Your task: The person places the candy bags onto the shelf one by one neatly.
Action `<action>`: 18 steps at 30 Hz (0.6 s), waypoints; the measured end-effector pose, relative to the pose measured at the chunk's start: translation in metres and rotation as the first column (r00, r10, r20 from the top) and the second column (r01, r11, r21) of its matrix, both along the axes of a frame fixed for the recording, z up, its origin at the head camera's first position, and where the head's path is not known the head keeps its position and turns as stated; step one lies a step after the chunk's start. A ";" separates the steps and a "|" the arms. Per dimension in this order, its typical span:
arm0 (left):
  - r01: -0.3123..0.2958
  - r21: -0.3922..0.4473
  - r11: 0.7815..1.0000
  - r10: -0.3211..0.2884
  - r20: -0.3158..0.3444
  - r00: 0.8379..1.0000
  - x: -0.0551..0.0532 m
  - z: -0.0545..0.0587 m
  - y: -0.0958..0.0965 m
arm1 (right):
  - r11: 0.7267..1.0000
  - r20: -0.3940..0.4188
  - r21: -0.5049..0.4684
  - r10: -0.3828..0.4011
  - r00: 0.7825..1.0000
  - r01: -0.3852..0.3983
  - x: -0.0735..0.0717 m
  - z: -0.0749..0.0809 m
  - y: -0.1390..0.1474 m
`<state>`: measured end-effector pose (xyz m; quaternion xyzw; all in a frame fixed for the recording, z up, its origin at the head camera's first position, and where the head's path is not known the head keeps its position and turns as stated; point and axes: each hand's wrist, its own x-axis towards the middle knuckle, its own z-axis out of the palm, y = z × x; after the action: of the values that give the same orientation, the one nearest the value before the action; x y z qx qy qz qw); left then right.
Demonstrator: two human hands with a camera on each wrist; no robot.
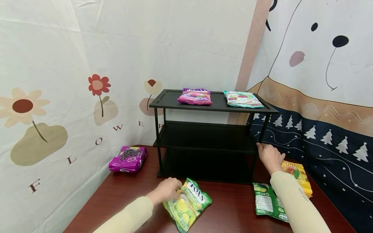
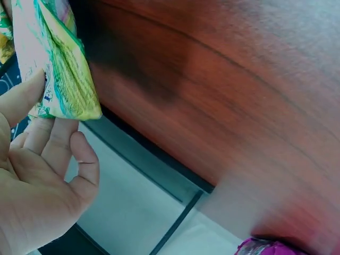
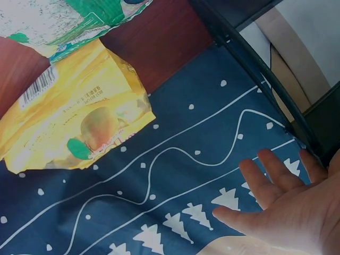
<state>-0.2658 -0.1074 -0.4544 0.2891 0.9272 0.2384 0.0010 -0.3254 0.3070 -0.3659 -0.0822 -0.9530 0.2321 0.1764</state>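
My left hand (image 1: 168, 191) pinches the edge of a green and yellow FOX'S candy bag (image 1: 189, 204) in front of the shelf. In the left wrist view the thumb lies on the near face of that candy bag (image 2: 58, 69), the fingers behind it. At the right end of the black three-tier shelf (image 1: 204, 147), my right hand (image 1: 269, 157) has its fingertips right at the post. Its fingers look loosely extended in the right wrist view, with nothing in the palm.
A purple and pink bag (image 1: 195, 97) and a teal-edged bag (image 1: 243, 99) lie on the top tier. On the dark red table, a purple grape bag (image 1: 128, 159) sits left; a green bag (image 1: 268, 200) and a yellow mango bag (image 1: 300, 176) lie right, partly behind my right forearm. Printed cloth hangs behind.
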 end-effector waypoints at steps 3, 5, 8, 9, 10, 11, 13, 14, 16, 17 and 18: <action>0.039 0.011 0.999 -0.039 -0.010 0.999 0.000 0.006 0.002 | 1.000 0.004 0.003 -0.001 1.000 0.001 0.000 0.000 0.001; 0.065 0.013 0.998 -0.065 -0.012 0.998 -0.001 0.009 0.003 | 1.000 0.009 0.003 -0.001 1.000 0.001 0.000 0.000 0.000; 0.094 0.028 0.995 -0.094 -0.001 0.996 -0.002 0.014 0.005 | 1.000 0.018 0.004 0.001 1.000 -0.001 0.000 0.000 0.000; 0.102 0.034 0.994 -0.102 0.003 0.995 -0.002 0.016 0.006 | 1.000 0.020 0.003 0.002 1.000 -0.002 0.000 0.000 0.000; 0.112 0.043 0.993 -0.113 0.004 0.994 -0.002 0.018 0.006 | 1.000 0.021 0.003 0.003 1.000 -0.003 0.000 0.000 0.000; 0.119 0.050 0.992 -0.120 0.005 0.993 -0.002 0.019 0.007 | 1.000 0.023 0.002 0.003 1.000 -0.004 0.000 0.000 0.000; 0.128 0.060 0.990 -0.128 -0.002 0.992 -0.002 0.023 0.009 | 1.000 0.022 0.002 0.005 1.000 -0.005 0.000 0.000 0.000; 0.132 0.066 0.989 -0.132 -0.005 0.991 -0.001 0.025 0.009 | 1.000 0.021 0.001 0.005 1.000 -0.005 0.000 0.000 -0.001; 0.137 0.075 0.988 -0.136 -0.018 0.991 -0.002 0.029 0.011 | 1.000 0.018 0.000 0.005 1.000 -0.005 0.000 0.000 -0.001; 0.133 0.077 0.988 -0.131 -0.025 0.991 -0.002 0.031 0.012 | 1.000 0.016 0.000 0.005 1.000 -0.005 0.000 0.000 -0.001; 0.130 0.081 0.988 -0.128 -0.030 0.991 -0.002 0.033 0.013 | 1.000 0.015 0.001 0.004 1.000 -0.004 0.000 0.000 -0.001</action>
<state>-0.2682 -0.0945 -0.4215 0.3513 0.8957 0.2726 -0.0069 -0.3253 0.3065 -0.3656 -0.0820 -0.9546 0.2312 0.1688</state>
